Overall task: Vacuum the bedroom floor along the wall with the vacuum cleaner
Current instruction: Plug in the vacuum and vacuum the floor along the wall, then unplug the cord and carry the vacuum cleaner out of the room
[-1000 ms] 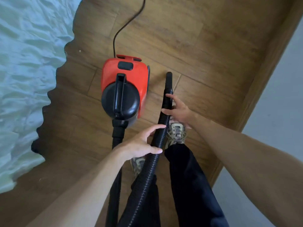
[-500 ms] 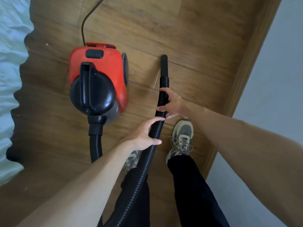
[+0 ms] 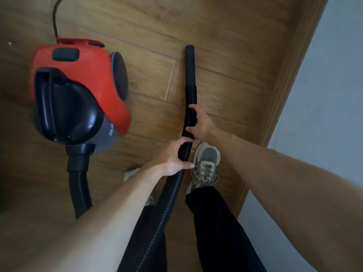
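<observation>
Vacuum cleaner [image 3: 78, 91] shifted left; hose [image 3: 190, 75] over wood floor [image 3: 225, 46] near skirting [image 3: 284, 85], wall [image 3: 324, 114].

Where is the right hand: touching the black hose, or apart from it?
Touching. In the head view the right hand grips the black hose, fingers curled round it.

I am looking down at a red vacuum [image 3: 82, 79] with a black front and a grey band, its ribbed hose [image 3: 169, 199] black. Brown wood-grain floor [image 3: 225, 46], pale grey wall [image 3: 334, 95]. I am wearing black trousers [image 3: 216, 222] and grey-beige shoes [image 3: 207, 160].
</observation>
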The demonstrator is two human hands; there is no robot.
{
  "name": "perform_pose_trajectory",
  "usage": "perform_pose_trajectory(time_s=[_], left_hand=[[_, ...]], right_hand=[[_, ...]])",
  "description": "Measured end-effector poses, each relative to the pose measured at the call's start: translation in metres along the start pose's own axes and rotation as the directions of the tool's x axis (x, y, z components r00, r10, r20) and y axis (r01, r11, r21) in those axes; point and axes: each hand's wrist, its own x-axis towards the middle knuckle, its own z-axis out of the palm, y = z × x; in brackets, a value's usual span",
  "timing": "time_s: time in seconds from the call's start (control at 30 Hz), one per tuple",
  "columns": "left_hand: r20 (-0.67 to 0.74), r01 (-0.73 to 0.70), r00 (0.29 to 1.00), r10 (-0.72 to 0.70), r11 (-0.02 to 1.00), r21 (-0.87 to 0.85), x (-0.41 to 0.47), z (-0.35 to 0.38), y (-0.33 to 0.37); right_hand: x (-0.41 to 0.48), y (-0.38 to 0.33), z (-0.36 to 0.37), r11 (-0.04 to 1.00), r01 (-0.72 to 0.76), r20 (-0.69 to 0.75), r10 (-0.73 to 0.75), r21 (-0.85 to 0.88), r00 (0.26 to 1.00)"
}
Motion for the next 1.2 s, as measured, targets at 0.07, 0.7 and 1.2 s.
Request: perform_pose_trajectory(time_s=[0.07,0.7,1.2], left_hand=[[-0.006,0.01,1.0,-0.01,1.0,-0.01,0.003,-0.003,0.005],[-0.256,0.1,0.966,0.036,0.861,0.499,-0.144,-0.17,0.144],[-0.486,0.09,0.767,0.419,0.68,0.728,-0.446,-0.305,0.418]], right_hand=[[0.002,0.0,-0.003,1.0,-0.002,0.001,0.002,-0.008,1.0],[-0.128,-0.171,-0.116,0.82,0.059,-0.045,-0.103,-0.569,0.994],[-0.472,-0.42,-0.297,0.566,0.067,-0.292,-0.519,-0.822,0.803]])
